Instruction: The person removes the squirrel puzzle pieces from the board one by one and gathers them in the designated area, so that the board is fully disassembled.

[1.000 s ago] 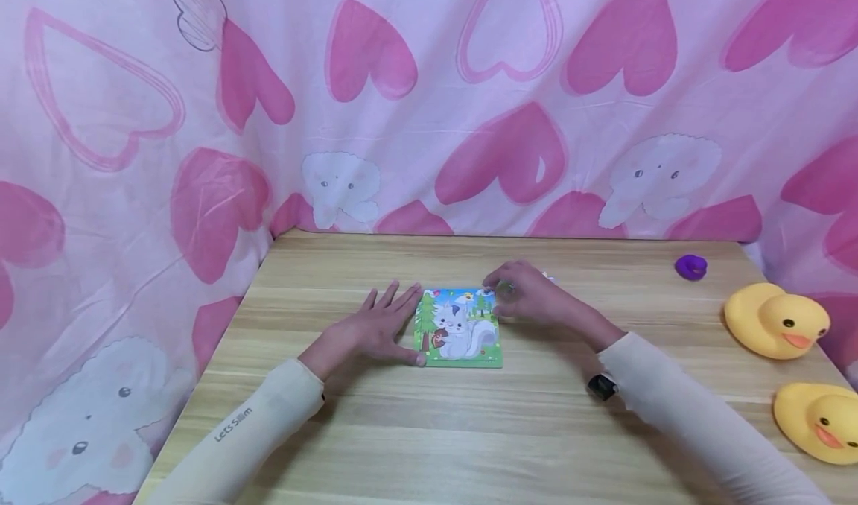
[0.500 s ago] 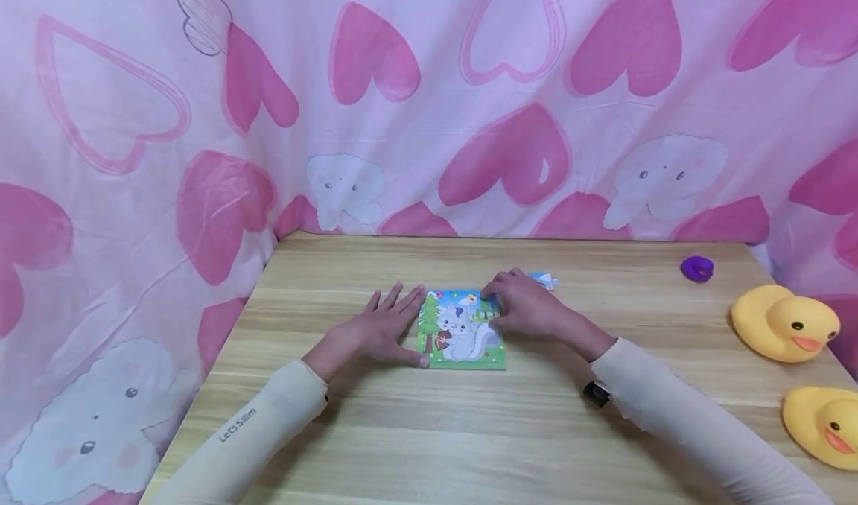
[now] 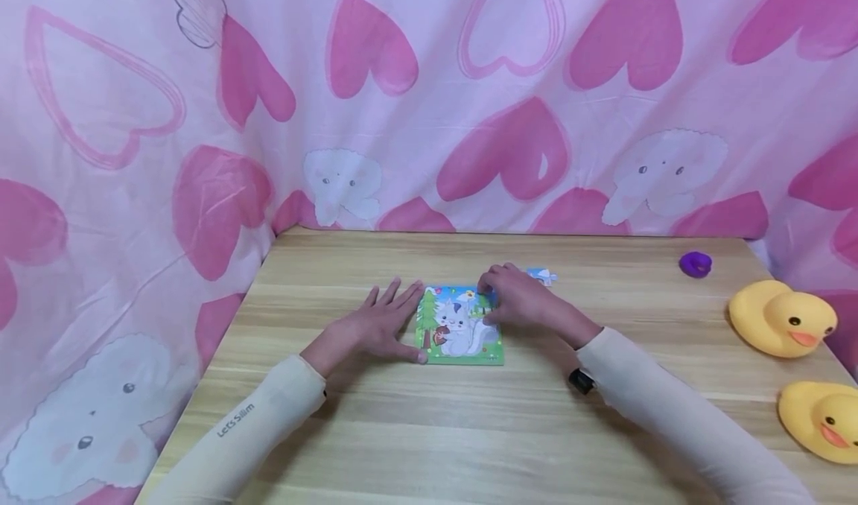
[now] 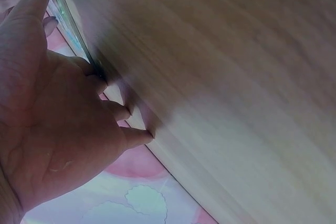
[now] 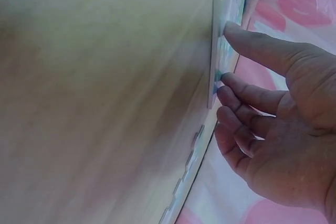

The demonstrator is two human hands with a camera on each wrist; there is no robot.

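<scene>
A small picture puzzle (image 3: 459, 335) showing a white squirrel on green lies flat in the middle of the wooden table (image 3: 469, 430). My left hand (image 3: 392, 317) rests flat on the table, its fingers spread and its thumb along the puzzle's left edge (image 4: 65, 19). My right hand (image 3: 509, 296) lies over the puzzle's upper right corner and its fingertips (image 5: 227, 80) press down on the board (image 5: 223, 35) with the thumb stretched out. One loose blue-white puzzle piece (image 3: 541, 275) lies on the table just behind the right hand.
A small purple object (image 3: 695, 264) sits at the back right. Two yellow rubber ducks (image 3: 780, 319) (image 3: 821, 421) stand along the right edge. A pink heart-print cloth (image 3: 429, 103) hangs behind and to the left of the table.
My right hand came down from above the puzzle's upper right corner and now presses on it, a little further left. The loose piece behind it came into view. The left hand stayed put.
</scene>
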